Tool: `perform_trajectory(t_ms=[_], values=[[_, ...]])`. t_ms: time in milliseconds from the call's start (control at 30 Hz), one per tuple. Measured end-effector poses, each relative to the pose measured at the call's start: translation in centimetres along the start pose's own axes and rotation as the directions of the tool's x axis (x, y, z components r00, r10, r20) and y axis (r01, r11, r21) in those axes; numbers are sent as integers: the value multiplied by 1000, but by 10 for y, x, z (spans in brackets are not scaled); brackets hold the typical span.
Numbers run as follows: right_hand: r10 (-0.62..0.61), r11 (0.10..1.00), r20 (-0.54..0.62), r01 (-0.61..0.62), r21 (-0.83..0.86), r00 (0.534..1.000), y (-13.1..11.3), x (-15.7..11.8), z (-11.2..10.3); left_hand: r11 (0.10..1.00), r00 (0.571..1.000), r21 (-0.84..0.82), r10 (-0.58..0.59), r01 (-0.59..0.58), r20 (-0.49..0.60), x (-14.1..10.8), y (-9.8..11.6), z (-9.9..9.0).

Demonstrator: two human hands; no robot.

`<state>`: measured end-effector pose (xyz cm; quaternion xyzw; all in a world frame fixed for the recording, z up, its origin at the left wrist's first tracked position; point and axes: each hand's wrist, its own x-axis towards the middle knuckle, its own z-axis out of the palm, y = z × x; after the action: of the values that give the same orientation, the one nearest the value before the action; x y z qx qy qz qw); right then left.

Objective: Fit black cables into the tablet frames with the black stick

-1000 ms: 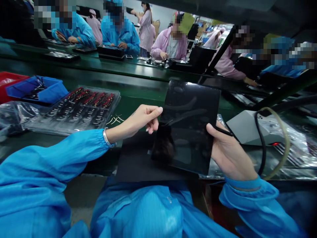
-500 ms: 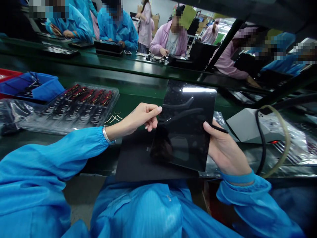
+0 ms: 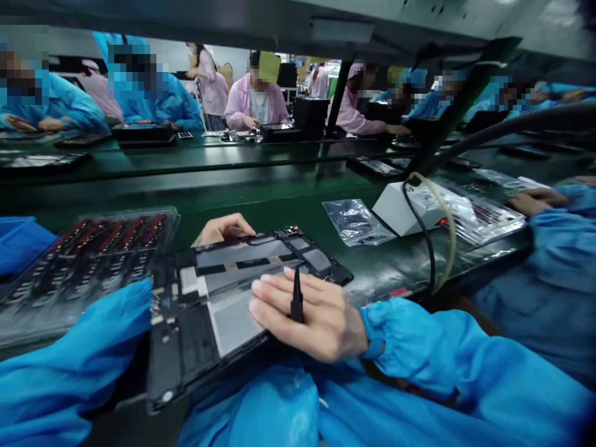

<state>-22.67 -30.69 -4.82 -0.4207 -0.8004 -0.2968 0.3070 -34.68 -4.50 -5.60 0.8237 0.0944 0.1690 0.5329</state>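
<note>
I have the opened flat device [image 3: 218, 288] left of centre in the frame, tilted with its inner side upward, I judge so its parts face my view. My left grip [image 3: 223, 228] bends at its far edge, apparently to steady it; the device hides the rest, so I cannot tell how far that grip is closed. My right grip [image 3: 323, 320] spreads nearly flat, fingertips seemingly resting on the pale panel [image 3: 233, 326], and holds a slim black tool [image 3: 297, 301] wedged between fingers, presumably to leave the tips free. A clear parts tray [image 3: 88, 264] sits at frame left on the desk [image 3: 279, 208].
</note>
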Motion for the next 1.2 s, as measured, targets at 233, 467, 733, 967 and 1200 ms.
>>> perform_trajectory(t_ms=[233,467,733,967,1200], values=[[42,996,77,-36,-78,996,-21,-44,21,788,905,446,-386,424,-178,-63,-46,-36],[137,990,138,-129,-66,981,-38,-47,38,677,971,696,-137,237,-197,-127,-67,-27],[69,997,160,-64,-32,985,-36,-67,57,818,853,269,-437,509,-286,-137,-109,-30],[141,990,196,-140,-19,970,-18,-54,52,849,706,-206,-522,487,-480,-117,-25,26],[136,978,224,-168,127,965,58,-39,63,892,673,-304,-452,334,-586,-23,-11,-19]])
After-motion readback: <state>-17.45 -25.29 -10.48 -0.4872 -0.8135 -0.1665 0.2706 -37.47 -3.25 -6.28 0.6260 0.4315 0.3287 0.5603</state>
